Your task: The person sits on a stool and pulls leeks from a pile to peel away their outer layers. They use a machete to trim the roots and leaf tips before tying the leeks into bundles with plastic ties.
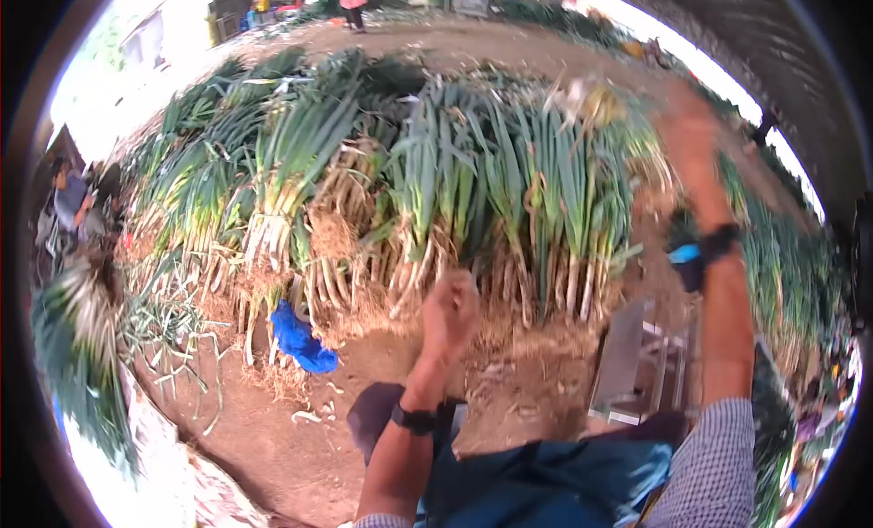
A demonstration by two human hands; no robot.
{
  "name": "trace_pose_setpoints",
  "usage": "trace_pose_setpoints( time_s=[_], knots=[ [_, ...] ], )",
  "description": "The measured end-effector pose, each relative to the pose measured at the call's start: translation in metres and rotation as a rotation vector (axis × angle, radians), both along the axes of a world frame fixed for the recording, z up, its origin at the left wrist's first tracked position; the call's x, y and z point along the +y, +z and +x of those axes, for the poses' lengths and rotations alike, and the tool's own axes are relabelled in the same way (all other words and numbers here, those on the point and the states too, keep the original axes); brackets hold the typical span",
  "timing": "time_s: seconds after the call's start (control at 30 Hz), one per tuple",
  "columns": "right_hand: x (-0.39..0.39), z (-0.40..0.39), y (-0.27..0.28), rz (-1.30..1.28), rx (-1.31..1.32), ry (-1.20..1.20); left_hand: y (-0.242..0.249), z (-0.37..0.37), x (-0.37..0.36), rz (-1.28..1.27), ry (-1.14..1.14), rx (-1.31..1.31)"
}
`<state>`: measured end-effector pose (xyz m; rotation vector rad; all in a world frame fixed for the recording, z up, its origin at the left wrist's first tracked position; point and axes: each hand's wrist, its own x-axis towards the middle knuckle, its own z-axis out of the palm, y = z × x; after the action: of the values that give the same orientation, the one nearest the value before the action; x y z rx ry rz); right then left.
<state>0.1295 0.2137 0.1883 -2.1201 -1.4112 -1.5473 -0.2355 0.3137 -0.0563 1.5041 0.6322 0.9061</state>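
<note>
My left hand [450, 317] is raised in front of the root ends of the leek pile, its fingers curled closed. Whatever it may hold is hidden. Far to the right, my right hand [689, 128] is stretched out and smeared by motion, so its fingers cannot be made out. A blurred pale yellowish clump [591, 103] shows to the left of it, apart from the hand, over the leek tops. Bundled leeks [436, 173] with green leaves and white stalks stand in a long heap before me, roots toward me.
Blue netting or cloth [302, 339] lies by the roots at left. A metal frame [641, 364] stands right of my knees. More leeks [77, 346] lie at far left and others [787, 282] at right. A person [73, 201] is at left, another [352, 2] at the back.
</note>
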Motion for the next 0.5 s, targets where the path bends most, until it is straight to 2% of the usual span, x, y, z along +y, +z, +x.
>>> trace_pose_setpoints(
  time_s=[0.03,0.07,0.13,0.2,0.27,0.3,0.33,0.37,0.4,0.43,0.47,0.5],
  knots=[
    [-0.01,0.026,0.058,0.118,0.145,-0.126,-0.002,0.0,-0.002,0.082,0.02,0.078],
    [-0.025,-0.039,0.091,0.393,0.189,0.264,-0.002,-0.003,0.0,0.266,0.061,0.147],
    [-0.06,-0.121,0.099,0.565,0.527,0.247,0.001,-0.004,-0.001,0.635,0.117,0.281],
    [-0.118,-0.116,0.055,0.329,0.573,0.121,-0.003,-0.001,0.002,0.588,0.048,0.345],
    [-0.148,-0.14,0.007,-0.133,0.153,0.151,-0.006,-0.003,0.007,0.463,-0.119,0.511],
    [-0.164,-0.144,-0.013,-0.116,0.288,0.125,0.007,-0.009,0.004,0.395,-0.058,0.432],
    [-0.182,-0.148,-0.03,-0.098,0.422,0.095,-0.005,-0.012,0.009,0.355,0.054,0.296],
    [-0.202,-0.152,-0.039,-0.085,0.557,0.061,-0.004,-0.022,0.014,0.543,0.174,0.241],
    [-0.226,-0.15,-0.036,-0.056,0.503,0.024,-0.003,-0.032,0.02,0.727,0.321,0.201],
    [-0.251,-0.142,-0.024,-0.023,0.445,-0.012,-0.02,-0.056,0.049,0.914,0.319,0.207],
    [-0.273,-0.139,-0.01,0.008,0.384,-0.046,-0.02,-0.073,0.068,0.644,0.287,0.051],
    [-0.287,-0.149,0.006,0.11,0.383,0.102,0.05,-0.094,0.046,0.645,0.45,0.321]
  ],
)
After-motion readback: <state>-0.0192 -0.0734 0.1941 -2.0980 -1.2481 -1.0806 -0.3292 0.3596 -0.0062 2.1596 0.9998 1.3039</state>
